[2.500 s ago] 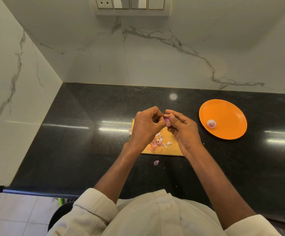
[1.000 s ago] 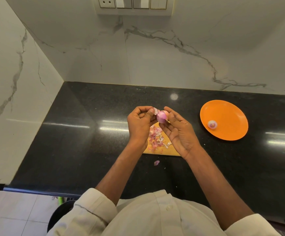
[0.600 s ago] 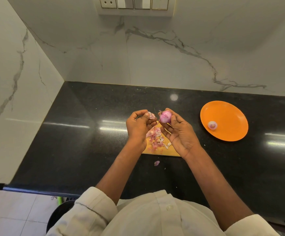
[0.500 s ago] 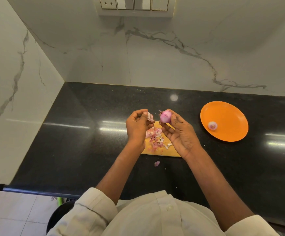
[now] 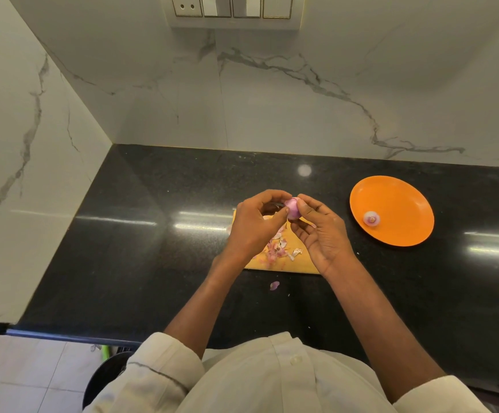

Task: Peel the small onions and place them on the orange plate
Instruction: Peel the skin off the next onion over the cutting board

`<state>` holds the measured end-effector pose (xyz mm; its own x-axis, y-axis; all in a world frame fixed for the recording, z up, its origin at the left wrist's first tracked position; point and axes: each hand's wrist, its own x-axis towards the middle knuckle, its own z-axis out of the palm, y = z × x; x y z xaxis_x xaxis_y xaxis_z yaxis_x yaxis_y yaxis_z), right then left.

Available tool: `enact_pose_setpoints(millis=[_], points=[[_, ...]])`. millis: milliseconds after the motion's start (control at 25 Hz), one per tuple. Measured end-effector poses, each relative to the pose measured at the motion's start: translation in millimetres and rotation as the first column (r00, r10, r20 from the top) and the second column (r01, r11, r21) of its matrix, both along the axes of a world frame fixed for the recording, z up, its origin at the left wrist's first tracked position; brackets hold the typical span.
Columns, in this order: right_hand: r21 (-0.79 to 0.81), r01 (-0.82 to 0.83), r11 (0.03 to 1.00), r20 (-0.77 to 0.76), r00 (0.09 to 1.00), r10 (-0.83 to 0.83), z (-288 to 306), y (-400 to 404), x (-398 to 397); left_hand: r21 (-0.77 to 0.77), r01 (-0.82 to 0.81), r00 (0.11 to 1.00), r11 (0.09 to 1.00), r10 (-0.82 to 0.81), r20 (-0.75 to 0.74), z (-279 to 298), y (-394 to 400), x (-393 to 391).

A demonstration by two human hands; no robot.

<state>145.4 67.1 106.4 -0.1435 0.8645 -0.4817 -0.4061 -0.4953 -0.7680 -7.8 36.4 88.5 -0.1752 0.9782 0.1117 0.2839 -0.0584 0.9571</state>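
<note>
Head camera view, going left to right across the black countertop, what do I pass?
Left hand → small onion pinched between both hands → right hand → peeled onion → far rim of the orange plate.

Purple onion point(image 5: 292, 208), orange plate point(image 5: 403, 204), speckled black counter point(image 5: 141, 248).

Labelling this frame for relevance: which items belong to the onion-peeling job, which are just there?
Job:
small pink onion, pinched between left hand and right hand
round orange plate
peeled onion on it
yellow wooden board
pink peel scraps

Just there:
wall switch panel
black stone counter
</note>
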Motion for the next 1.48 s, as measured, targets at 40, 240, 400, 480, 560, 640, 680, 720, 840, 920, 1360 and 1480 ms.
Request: enact_pose_setpoints(millis=[40, 240, 400, 480, 560, 640, 680, 720, 840, 920, 1360, 1480], points=[[0.016, 0.003, 1.0, 0.012, 1.0, -0.003, 1.3, 0.3, 0.4, 0.02, 0.006, 0.999, 1.0, -0.005, -0.044, 1.7, -0.3, 0.9], [0.082, -0.023, 0.996, 0.066, 0.998, 0.017, 6.3, -1.1, -0.4, 0.11, -0.022, 0.978, 0.994, 0.044, -0.202, 3.9, 0.9, 2.8], [0.14, -0.045, 0.989, 0.096, 0.995, 0.032, 6.9, -1.4, -1.3, 0.129, -0.126, 0.964, 0.984, 0.152, -0.217, 3.5, 2.0, 10.9], [0.143, -0.051, 0.988, 0.107, 0.994, 0.036, 6.0, -2.0, -1.3, 0.116, -0.158, 0.959, 0.981, 0.18, -0.22, 2.4, 2.3, 12.9], [0.141, -0.056, 0.988, 0.113, 0.993, 0.04, 5.3, -2.2, -0.8, 0.1, -0.184, 0.963, 0.978, 0.2, -0.18, 1.7, 2.7, 14.6], [0.127, -0.061, 0.99, 0.09, 0.995, 0.049, 5.5, -1.8, -0.2, 0.062, -0.222, 0.967, 0.973, 0.228, -0.11, 2.4, 3.5, 15.3], [0.115, -0.06, 0.992, 0.064, 0.997, 0.053, 5.8, -2.2, -0.4, 0.036, -0.238, 0.968, 0.971, 0.24, -0.075, 2.1, 4.1, 13.5], [0.103, -0.053, 0.993, 0.041, 0.998, 0.049, 5.9, -2.2, -0.8, 0.009, -0.236, 0.971, 0.972, 0.236, -0.036, 0.7, 5.2, 10.2], [0.073, -0.011, 0.997, 0.028, 1.0, 0.009, 5.8, 0.3, -0.3, -0.007, -0.103, 0.989, 0.995, 0.103, 0.109, -1.2, 2.6, -0.9], [0.077, -0.004, 0.997, 0.043, 0.999, 0.001, 7.0, 2.2, 0.5, 0.04, -0.011, 0.994, 0.999, 0.006, 0.109, 1.4, -1.2, -5.2], [0.189, -0.08, 0.979, 0.154, 0.987, 0.051, 12.3, 1.9, 6.3, -0.001, -0.017, 0.996, 1.0, 0.017, 0.085, 6.4, 0.2, -4.7], [0.166, -0.073, 0.983, 0.101, 0.993, 0.057, 11.3, 0.2, 5.5, -0.035, -0.129, 0.978, 0.991, 0.133, 0.163, 4.6, 2.1, 2.9]])
